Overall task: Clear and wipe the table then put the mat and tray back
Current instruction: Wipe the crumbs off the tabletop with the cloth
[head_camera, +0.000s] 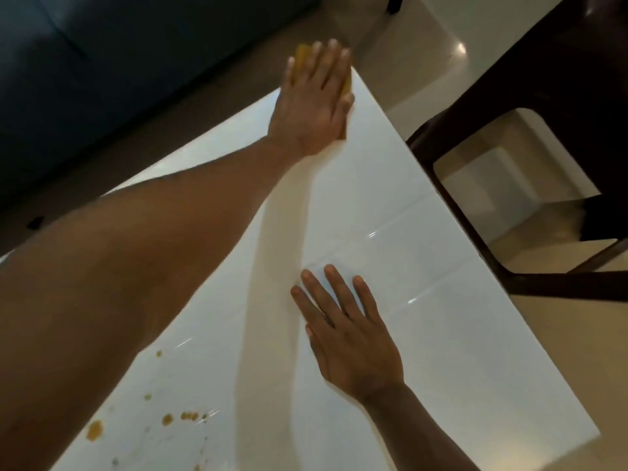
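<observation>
White tiled table (424, 300) runs diagonally through the view, with a dark sofa (102, 79) beyond its far edge and a dark chair (509, 130) on beige floor (424, 39) at its right side.

Left hand (314, 96) is stretched to the far corner, fingers straight and close together, palm pressing flat on a yellow cloth (301, 57). Only the cloth's edges show past the fingertips and beside the palm. The flat press appears meant to spread load across the cloth for wiping.

Right hand (346, 329) lies palm-down on the tabletop nearer the person, fingers slightly spread, holding nothing. Its position suggests a brace to support the long reach.

Orange-brown stains (170, 418) sit on the near left part of the tabletop, well apart from the cloth. A larger blot (94, 430) lies beside them. Judged from this, wiping is under way and that area is not yet cleaned.

Mat and tray are not in view; their location cannot be stated. The table carries no loose items in the visible portion, so clearing looks done.
</observation>
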